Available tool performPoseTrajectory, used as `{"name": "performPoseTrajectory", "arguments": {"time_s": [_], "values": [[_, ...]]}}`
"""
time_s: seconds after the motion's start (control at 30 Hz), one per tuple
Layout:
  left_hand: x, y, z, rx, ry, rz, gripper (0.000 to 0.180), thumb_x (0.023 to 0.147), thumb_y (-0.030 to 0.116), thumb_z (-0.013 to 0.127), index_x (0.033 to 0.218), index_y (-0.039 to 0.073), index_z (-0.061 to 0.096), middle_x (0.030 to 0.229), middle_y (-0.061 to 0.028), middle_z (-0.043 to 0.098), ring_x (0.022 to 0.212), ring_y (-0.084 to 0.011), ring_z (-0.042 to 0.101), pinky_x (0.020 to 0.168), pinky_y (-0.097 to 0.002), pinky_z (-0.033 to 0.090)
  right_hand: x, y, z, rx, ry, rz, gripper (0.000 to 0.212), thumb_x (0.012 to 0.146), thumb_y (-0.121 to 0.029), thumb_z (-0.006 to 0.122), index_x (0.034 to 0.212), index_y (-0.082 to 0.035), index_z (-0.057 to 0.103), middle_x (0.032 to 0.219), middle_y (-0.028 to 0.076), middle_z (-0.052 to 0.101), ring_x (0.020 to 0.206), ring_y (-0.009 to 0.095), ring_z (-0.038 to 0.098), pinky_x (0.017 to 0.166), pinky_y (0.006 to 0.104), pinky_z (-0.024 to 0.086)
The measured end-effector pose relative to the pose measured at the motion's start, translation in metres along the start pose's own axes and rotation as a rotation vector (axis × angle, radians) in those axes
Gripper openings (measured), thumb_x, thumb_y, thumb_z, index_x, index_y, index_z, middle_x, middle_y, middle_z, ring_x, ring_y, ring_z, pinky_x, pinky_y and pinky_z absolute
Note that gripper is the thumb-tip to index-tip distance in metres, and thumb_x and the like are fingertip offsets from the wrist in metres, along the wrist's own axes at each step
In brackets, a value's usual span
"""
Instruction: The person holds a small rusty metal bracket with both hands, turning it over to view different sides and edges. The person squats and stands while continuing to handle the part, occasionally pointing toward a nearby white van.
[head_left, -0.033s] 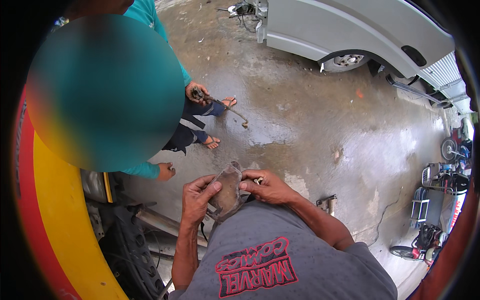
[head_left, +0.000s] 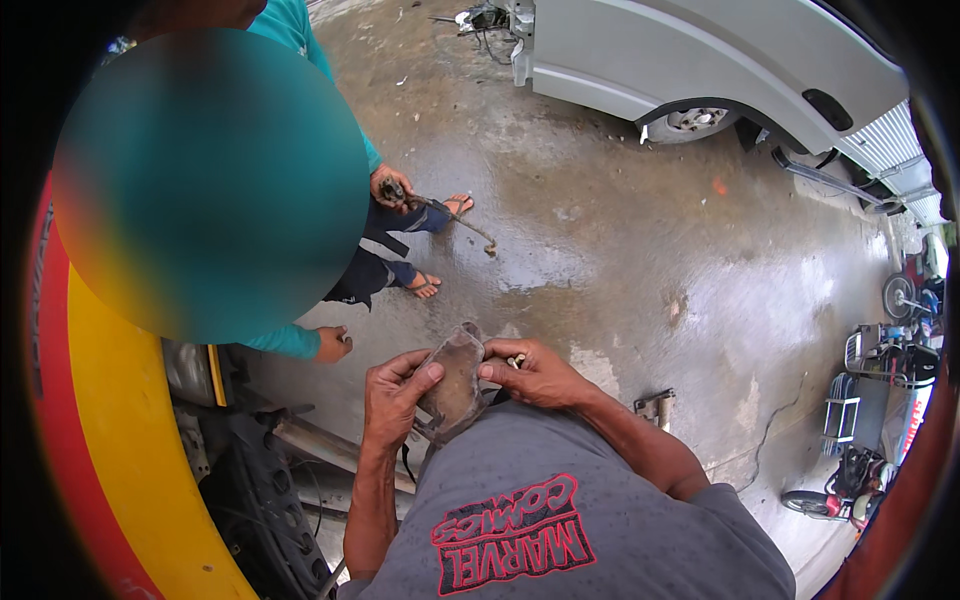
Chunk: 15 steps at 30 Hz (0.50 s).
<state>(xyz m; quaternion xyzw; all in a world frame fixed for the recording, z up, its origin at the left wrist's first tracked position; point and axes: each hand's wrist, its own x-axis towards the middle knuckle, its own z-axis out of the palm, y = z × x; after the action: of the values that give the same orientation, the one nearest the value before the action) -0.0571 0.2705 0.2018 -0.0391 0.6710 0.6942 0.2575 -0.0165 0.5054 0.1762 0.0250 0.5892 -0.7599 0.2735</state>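
Observation:
In front of my grey shirt I hold a grimy, brownish translucent cover (head_left: 455,385), roughly oblong with a pale rim and a tapered far end. My left hand (head_left: 397,395) pinches its left edge, thumb on top and fingers underneath. At the right edge my right hand (head_left: 535,374) is closed, with the thumb and index fingertip against the rim. A small pale, shiny piece (head_left: 516,361) shows among the right fingers; its kind cannot be made out. The underside of the cover is hidden.
A person in a teal shirt (head_left: 290,339) stands at the left, gripping a dirty rod-like part (head_left: 460,228). Beside me are a yellow-and-red vehicle panel (head_left: 120,430) and dark vehicle parts (head_left: 265,500). A silver van (head_left: 690,50) stands far right; motorcycles (head_left: 850,480) are at the right.

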Motion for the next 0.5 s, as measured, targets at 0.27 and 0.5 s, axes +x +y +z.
{"name": "performPoseTrajectory", "arguments": {"time_s": [0.27, 0.5], "values": [[0.011, 0.009, 0.01, 0.145, 0.04, 0.035, 0.033, 0.09, 0.017, 0.079, 0.113, -0.006, 0.074, 0.092, -0.0051, 0.074, 0.08, -0.0087, 0.065, 0.074, -0.0248, 0.054, 0.013, 0.016, -0.008, -0.002, 0.047, -0.114, 0.024, 0.103, -0.027, 0.062, 0.096, -0.004, 0.062, 0.072, -0.009, 0.043, 0.067, 0.003, 0.036, 0.058, 0.0254, 0.03], [0.013, 0.01, 0.015, 0.189, 0.033, -0.025, 0.033, 0.09, 0.017, 0.079, 0.113, -0.006, 0.074, 0.091, -0.005, 0.074, 0.079, -0.0087, 0.064, 0.073, -0.0246, 0.053, 0.011, 0.025, -0.01, 0.039, 0.026, -0.098, 0.022, 0.104, -0.024, 0.06, 0.1, -0.003, 0.062, 0.074, -0.009, 0.043, 0.07, 0.003, 0.036, 0.061, 0.0253, 0.032]]}}
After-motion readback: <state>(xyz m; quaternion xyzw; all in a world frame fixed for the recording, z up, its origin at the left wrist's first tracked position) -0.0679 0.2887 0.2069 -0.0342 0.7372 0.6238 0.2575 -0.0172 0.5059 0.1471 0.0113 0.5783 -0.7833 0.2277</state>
